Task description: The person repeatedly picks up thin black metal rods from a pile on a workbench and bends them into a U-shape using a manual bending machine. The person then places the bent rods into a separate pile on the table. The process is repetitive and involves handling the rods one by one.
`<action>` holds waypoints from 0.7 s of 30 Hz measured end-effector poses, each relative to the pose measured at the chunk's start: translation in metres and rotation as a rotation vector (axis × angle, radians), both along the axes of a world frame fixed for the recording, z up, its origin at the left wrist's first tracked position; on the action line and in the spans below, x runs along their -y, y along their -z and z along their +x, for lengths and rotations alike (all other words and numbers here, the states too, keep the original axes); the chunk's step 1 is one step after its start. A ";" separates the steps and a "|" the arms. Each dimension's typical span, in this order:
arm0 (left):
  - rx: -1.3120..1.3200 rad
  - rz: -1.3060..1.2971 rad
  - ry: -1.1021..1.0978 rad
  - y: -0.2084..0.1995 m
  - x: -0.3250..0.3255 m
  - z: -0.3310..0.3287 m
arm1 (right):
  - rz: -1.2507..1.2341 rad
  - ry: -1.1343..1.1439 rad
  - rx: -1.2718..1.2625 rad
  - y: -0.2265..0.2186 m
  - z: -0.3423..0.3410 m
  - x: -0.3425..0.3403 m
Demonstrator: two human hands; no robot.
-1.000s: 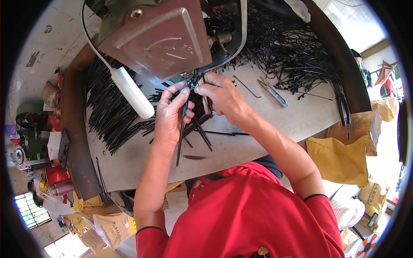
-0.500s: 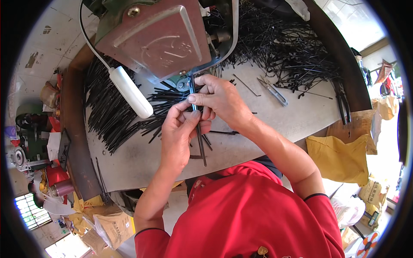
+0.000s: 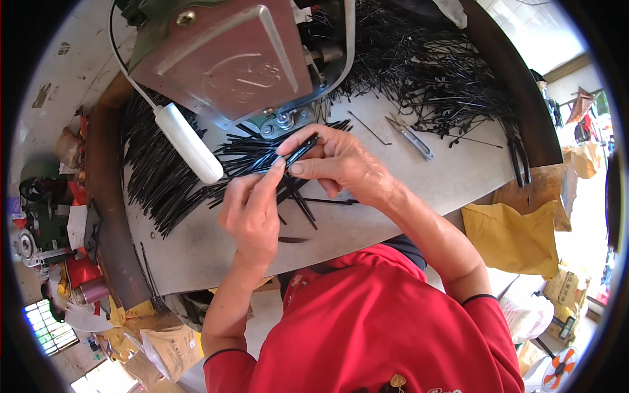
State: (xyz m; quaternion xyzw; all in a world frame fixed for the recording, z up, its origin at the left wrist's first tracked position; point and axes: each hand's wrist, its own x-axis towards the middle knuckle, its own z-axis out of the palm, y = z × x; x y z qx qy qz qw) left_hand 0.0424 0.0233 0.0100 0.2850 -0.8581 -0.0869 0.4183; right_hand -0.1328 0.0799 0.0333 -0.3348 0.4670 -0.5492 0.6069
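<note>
My right hand [image 3: 341,164] pinches a thin black strip [image 3: 303,148] between thumb and fingers, just below the machine's metal housing [image 3: 226,56]. My left hand [image 3: 252,209] meets it from below, its fingertips touching the lower end of the same strip. Under both hands lies a loose pile of black strips [image 3: 157,177] spread over the grey worktable [image 3: 367,223]. A white cylindrical handle [image 3: 189,143] hangs on a cable just left of my left hand.
A large tangle of black looped pieces [image 3: 432,72] covers the far right of the table, with small snips [image 3: 409,136] beside it. Yellow sacks [image 3: 511,236] lie on the floor at right. Cluttered tools and cans [image 3: 46,229] stand at left.
Both hands have drawn together and slid slightly toward me, away from the machine. The left hand went from spread over the strips to fingertips on the strip held by the right hand.
</note>
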 end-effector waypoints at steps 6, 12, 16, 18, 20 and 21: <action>-0.006 -0.336 0.040 0.000 0.010 -0.003 | -0.054 -0.026 0.111 0.017 0.003 -0.002; -0.100 0.798 0.145 -0.008 -0.005 0.005 | -0.019 0.057 -0.068 0.010 0.000 -0.006; -0.350 1.450 0.264 -0.012 0.000 0.006 | -0.028 0.112 -0.138 0.010 0.002 -0.011; -0.445 1.579 0.290 -0.004 0.004 0.005 | -0.016 0.177 -0.070 0.009 0.005 -0.014; -0.468 1.583 0.295 -0.002 0.003 0.004 | -0.002 0.223 -0.038 0.010 0.009 -0.016; -0.439 1.528 0.290 -0.002 -0.001 0.000 | 0.009 0.241 -0.042 0.011 0.011 -0.017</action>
